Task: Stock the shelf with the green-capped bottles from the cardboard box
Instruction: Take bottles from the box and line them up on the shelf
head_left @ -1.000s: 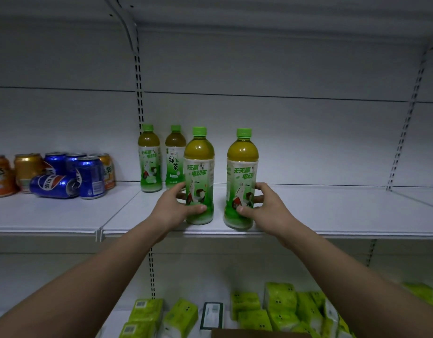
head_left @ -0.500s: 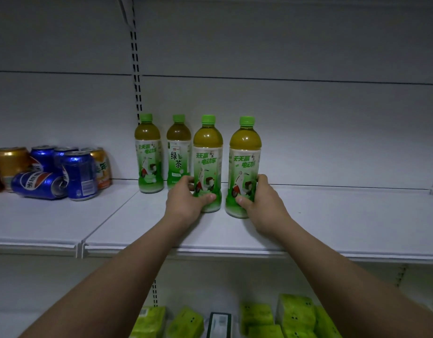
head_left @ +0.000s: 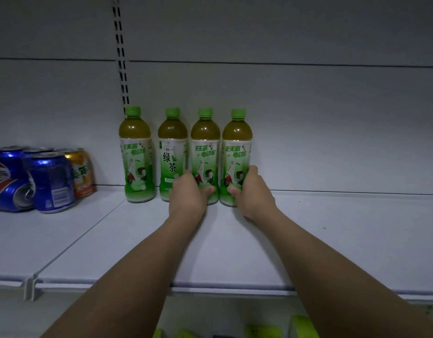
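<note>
Several green-capped tea bottles stand upright in a row at the back of the white shelf (head_left: 332,240). My left hand (head_left: 188,193) grips the lower part of the third bottle (head_left: 205,142). The fourth, rightmost bottle (head_left: 237,142) is gripped low down by my right hand (head_left: 252,191). To their left stand the first bottle (head_left: 135,152) and the second bottle (head_left: 172,152), untouched. The cardboard box is out of view.
Blue and orange drink cans (head_left: 49,181) crowd the shelf's left section, one lying on its side. A slotted upright (head_left: 121,52) runs up the back wall. Green packets (head_left: 303,326) show on the shelf below. The shelf stretches bare to the right of the bottles.
Both hands have pushed their bottles from the shelf's front toward the back wall, into line with the two rear bottles. The view has moved closer and lower.
</note>
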Available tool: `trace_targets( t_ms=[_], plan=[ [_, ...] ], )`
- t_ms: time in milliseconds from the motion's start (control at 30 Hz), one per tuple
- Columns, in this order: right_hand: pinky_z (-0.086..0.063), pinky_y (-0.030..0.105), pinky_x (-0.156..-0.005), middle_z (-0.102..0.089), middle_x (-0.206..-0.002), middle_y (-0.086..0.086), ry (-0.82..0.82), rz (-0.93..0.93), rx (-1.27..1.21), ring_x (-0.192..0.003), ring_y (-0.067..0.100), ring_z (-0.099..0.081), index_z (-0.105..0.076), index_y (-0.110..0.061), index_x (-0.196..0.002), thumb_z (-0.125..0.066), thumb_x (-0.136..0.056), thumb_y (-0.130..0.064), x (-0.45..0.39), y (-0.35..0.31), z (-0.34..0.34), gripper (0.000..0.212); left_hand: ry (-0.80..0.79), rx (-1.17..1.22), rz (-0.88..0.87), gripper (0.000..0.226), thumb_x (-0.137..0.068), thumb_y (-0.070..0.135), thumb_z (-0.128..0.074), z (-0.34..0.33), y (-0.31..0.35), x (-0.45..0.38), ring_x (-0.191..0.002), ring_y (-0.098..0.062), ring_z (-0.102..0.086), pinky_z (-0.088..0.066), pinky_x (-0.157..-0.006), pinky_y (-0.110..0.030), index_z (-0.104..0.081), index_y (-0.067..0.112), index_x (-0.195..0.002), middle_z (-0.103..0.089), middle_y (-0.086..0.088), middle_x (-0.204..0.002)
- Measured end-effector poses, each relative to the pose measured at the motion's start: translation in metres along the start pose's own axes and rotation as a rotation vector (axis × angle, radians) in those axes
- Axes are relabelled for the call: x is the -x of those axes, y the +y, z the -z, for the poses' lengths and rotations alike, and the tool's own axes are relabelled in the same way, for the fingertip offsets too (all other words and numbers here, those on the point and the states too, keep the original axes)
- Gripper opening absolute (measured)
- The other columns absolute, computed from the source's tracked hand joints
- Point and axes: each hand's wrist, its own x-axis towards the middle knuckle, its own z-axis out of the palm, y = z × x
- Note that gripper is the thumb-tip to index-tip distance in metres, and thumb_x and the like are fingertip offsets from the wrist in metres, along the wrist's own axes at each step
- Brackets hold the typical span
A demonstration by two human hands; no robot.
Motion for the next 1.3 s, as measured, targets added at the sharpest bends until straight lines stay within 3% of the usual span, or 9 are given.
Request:
trace_targets(
  t_ms=[133, 233, 467, 733, 867, 967, 1100, 1300],
  plan=[
    [-0.050, 0.051, -0.093, -0.056, -0.125, 0.011, 0.048, 0.005, -0.007, -0.113, 0.033, -0.056, -0.038, -0.013, -0.129, -0.063, -0.090, -0.028, -0.010, 0.004, -0.012, 0.048, 0.043, -0.053, -0.050, 0.044, -0.083, 0.032, -0.072, -0.005, -0.003, 0.000, -0.111, -0.031, -0.059, -0.048, -0.091, -0.037, -0.056, 0.007, -0.117, -0.063, -0.011, -0.118],
    [-0.050, 0.047, -0.096, -0.057, -0.126, 0.009, 0.028, 0.014, -0.074, -0.115, 0.030, -0.057, -0.043, -0.013, -0.129, -0.065, -0.087, -0.027, -0.012, 0.012, -0.011, 0.049, 0.039, -0.037, -0.090, 0.051, -0.078, 0.032, -0.076, -0.004, -0.009, -0.004, -0.110, -0.027, -0.060, -0.050, -0.094, -0.036, -0.059, 0.007, -0.119, -0.063, -0.009, -0.117],
    [-0.051, 0.044, -0.094, -0.057, -0.125, 0.010, -0.021, 0.050, -0.129, -0.112, 0.028, -0.058, -0.047, -0.012, -0.124, -0.077, -0.075, -0.021, -0.010, 0.018, -0.009, 0.058, 0.074, -0.014, -0.082, 0.054, -0.069, 0.032, -0.083, 0.001, -0.009, -0.003, -0.101, -0.025, -0.065, -0.056, -0.088, -0.043, -0.060, 0.011, -0.113, -0.067, -0.007, -0.110],
    [-0.052, 0.044, -0.091, -0.058, -0.121, 0.012, 0.009, 0.051, -0.110, -0.109, 0.030, -0.058, -0.047, -0.009, -0.120, -0.072, -0.080, -0.017, -0.003, 0.018, -0.011, 0.048, 0.080, -0.122, -0.088, 0.049, -0.076, 0.032, -0.078, 0.003, -0.005, 0.004, -0.102, -0.027, -0.063, -0.051, -0.082, -0.036, -0.054, 0.010, -0.112, -0.064, -0.008, -0.110],
    [-0.049, 0.042, -0.088, -0.053, -0.120, 0.019, 0.008, 0.027, 0.047, -0.109, 0.036, -0.053, -0.047, -0.001, -0.117, -0.057, -0.089, -0.017, 0.017, 0.008, -0.002, 0.034, -0.074, -0.461, -0.113, 0.035, -0.088, 0.025, -0.065, 0.016, 0.003, 0.020, -0.103, -0.031, -0.062, -0.046, -0.073, -0.035, -0.052, 0.007, -0.115, -0.065, -0.012, -0.112],
    [-0.044, 0.036, -0.083, -0.055, -0.123, 0.018, -0.072, 0.000, 0.036, -0.110, 0.035, -0.054, -0.045, -0.003, -0.121, -0.049, -0.096, -0.025, 0.036, 0.000, 0.017, 0.034, -0.246, -0.574, -0.114, 0.043, -0.086, 0.043, -0.061, 0.036, 0.004, 0.033, -0.106, -0.029, -0.059, -0.050, -0.086, -0.037, -0.056, 0.012, -0.116, -0.064, -0.008, -0.115],
    [-0.044, 0.035, -0.082, -0.064, -0.116, 0.009, -0.209, 0.038, 0.127, -0.104, 0.029, -0.058, -0.052, -0.013, -0.121, -0.048, -0.095, -0.034, 0.068, -0.001, 0.046, 0.033, -0.317, -0.581, -0.143, 0.054, -0.085, 0.056, -0.052, 0.057, 0.011, 0.060, -0.112, -0.028, -0.057, -0.048, -0.095, -0.044, -0.057, 0.017, -0.122, -0.062, -0.005, -0.121],
    [-0.052, 0.039, -0.089, -0.070, -0.099, 0.010, -0.252, 0.044, 0.189, -0.095, 0.028, -0.063, -0.066, -0.010, -0.100, -0.052, -0.093, -0.032, 0.114, -0.014, 0.101, 0.027, -0.364, -0.513, -0.227, 0.050, -0.089, 0.055, -0.050, 0.084, 0.053, 0.104, -0.103, -0.025, -0.061, -0.052, -0.088, -0.040, -0.063, 0.015, -0.115, -0.067, -0.005, -0.113]
  ],
)
